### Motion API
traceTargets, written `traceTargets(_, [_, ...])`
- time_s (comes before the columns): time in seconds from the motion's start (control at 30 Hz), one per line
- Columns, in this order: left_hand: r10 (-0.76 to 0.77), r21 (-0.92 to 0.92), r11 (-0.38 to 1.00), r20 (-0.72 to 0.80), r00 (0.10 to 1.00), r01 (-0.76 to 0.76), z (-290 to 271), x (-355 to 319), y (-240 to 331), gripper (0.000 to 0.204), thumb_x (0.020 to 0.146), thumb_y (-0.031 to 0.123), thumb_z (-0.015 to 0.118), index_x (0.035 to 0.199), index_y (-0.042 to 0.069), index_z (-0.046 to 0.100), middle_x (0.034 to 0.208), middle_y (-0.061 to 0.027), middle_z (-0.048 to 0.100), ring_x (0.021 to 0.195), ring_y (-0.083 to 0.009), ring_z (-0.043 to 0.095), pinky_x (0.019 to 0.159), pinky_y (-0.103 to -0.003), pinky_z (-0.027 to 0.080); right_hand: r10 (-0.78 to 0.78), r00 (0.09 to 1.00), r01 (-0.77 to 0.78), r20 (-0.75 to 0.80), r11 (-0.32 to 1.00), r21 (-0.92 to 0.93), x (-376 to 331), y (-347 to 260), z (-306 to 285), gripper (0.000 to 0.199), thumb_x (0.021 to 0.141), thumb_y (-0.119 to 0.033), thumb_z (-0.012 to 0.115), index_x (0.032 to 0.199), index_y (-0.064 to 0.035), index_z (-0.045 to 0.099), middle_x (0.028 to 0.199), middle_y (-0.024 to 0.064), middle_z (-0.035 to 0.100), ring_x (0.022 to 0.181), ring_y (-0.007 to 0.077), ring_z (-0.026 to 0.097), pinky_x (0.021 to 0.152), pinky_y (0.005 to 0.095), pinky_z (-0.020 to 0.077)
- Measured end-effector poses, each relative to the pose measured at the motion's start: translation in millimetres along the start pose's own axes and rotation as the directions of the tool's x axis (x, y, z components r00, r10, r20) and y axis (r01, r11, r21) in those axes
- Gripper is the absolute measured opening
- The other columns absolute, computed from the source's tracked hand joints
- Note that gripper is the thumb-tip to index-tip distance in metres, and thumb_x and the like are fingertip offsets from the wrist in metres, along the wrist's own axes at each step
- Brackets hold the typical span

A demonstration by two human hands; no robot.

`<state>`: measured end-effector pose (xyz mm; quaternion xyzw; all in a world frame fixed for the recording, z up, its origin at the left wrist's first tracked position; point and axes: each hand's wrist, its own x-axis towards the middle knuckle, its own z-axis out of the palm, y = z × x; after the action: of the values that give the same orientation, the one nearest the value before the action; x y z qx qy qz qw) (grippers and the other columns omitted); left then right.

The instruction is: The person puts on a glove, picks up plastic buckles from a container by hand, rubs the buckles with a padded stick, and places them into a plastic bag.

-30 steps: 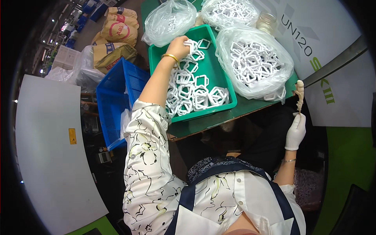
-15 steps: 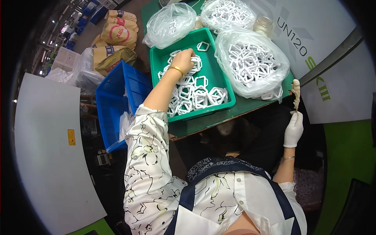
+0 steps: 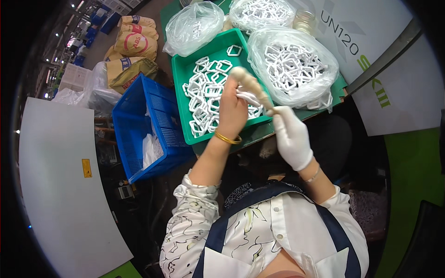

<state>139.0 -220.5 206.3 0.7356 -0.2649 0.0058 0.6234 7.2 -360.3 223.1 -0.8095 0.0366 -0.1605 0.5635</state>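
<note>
My bare left hand (image 3: 233, 107), with a gold bangle at the wrist, is closed on white plastic frames (image 3: 249, 97) over the front right part of the green tray (image 3: 181, 74). In my white-gloved right hand (image 3: 293, 139) is a thin stick with a lumpy cream-coloured wrapped end (image 3: 254, 85). That wrapped end slants up and left beside the frames, close to my left fingers. Motion blur hides whether they touch. Many loose white frames (image 3: 199, 104) lie in the tray, and a single frame (image 3: 234, 50) sits near its far right corner.
Clear plastic bags of white frames (image 3: 296, 69) stand right of and behind the tray. A crumpled clear bag (image 3: 192, 28) and a glass jar (image 3: 304, 21) are at the back. A blue crate (image 3: 174, 134) is on the left, near paper sacks (image 3: 136, 44). A grey-white machine panel (image 3: 384, 41) borders the right.
My left hand has lifted white frames from the tray pile and moved nearer, to the right. My right hand has swung left with the wrapped stick, bringing it over to the left hand.
</note>
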Motion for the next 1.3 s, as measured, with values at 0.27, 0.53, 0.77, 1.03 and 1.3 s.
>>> traceTargets(0.27, [-0.231, -0.841, 0.541, -0.148, 0.962, 0.001, 22.4, -16.2, 23.8, 0.024, 0.102, 0.008, 0.05, 0.124, 0.0, 0.055, 0.112, -0.0133, 0.065, 0.117, -0.0293, 0.062, 0.109, -0.044, 0.048, 0.158, 0.98, -0.139, -0.121, 0.978, 0.153, -11.7, 26.2, -6.7, 0.02, 0.098, -0.006, 0.056, 0.117, -0.0001, 0.057, 0.08, 0.0007, 0.053, 0.071, 0.0087, 0.047, 0.067, 0.0239, 0.0415])
traceTargets(0.53, [-0.447, -0.89, 0.188, 0.3, 0.843, 0.416, 54.9, -34.7, 33.2, 0.03, 0.098, 0.006, 0.057, 0.127, 0.003, 0.052, 0.115, -0.0098, 0.061, 0.106, -0.0223, 0.062, 0.096, -0.036, 0.051, 0.037, 0.999, -0.035, -0.028, 0.997, 0.066, 17.8, -4.0, -16.4, 0.021, 0.09, -0.013, 0.069, 0.102, -0.0009, 0.057, 0.07, 0.0015, 0.048, 0.062, 0.0076, 0.044, 0.057, 0.0252, 0.0387])
traceTargets(0.77, [0.157, 0.23, 0.951, 0.217, 0.963, -0.207, 24.1, -17.5, 32.7, 0.034, 0.079, -0.002, 0.066, 0.112, 0.004, 0.065, 0.104, -0.0103, 0.062, 0.097, -0.0219, 0.062, 0.084, -0.032, 0.049, 0.038, 0.997, -0.028, 0.073, 0.99, -0.14, 12.9, -4.5, -13.2, 0.025, 0.091, -0.02, 0.071, 0.096, -0.0014, 0.055, 0.064, 0.0072, 0.051, 0.055, 0.0116, 0.047, 0.053, 0.0293, 0.0407])
traceTargets(1.03, [-0.234, -0.575, 0.773, 0.135, 0.963, 0.268, 18.4, -15.5, 11.9, 0.024, 0.098, 0.01, 0.059, 0.121, 0.003, 0.057, 0.096, -0.0079, 0.064, 0.099, -0.0221, 0.064, 0.092, -0.036, 0.053, 0.059, 0.998, -0.061, -0.013, 0.975, -0.216, 4.4, 20.3, -8.7, 0.019, 0.101, -0.014, 0.055, 0.115, -0.0011, 0.054, 0.078, 0.0164, 0.062, 0.065, 0.0269, 0.064, 0.062, 0.036, 0.0484])
traceTargets(1.3, [-0.267, -0.878, 0.026, 0.454, 0.85, 0.478, 27.3, -29.6, 7.1, 0.047, 0.106, 0.022, 0.042, 0.148, 0.002, 0.037, 0.153, -0.0144, 0.04, 0.139, -0.029, 0.043, 0.116, -0.042, 0.038, 0.057, 0.997, -0.053, -0.052, 0.996, 0.074, 3.3, -14.3, -0.3, 0.023, 0.094, -0.013, 0.065, 0.113, -0.0029, 0.055, 0.085, 0.0173, 0.066, 0.075, 0.0289, 0.07, 0.068, 0.0353, 0.0523])
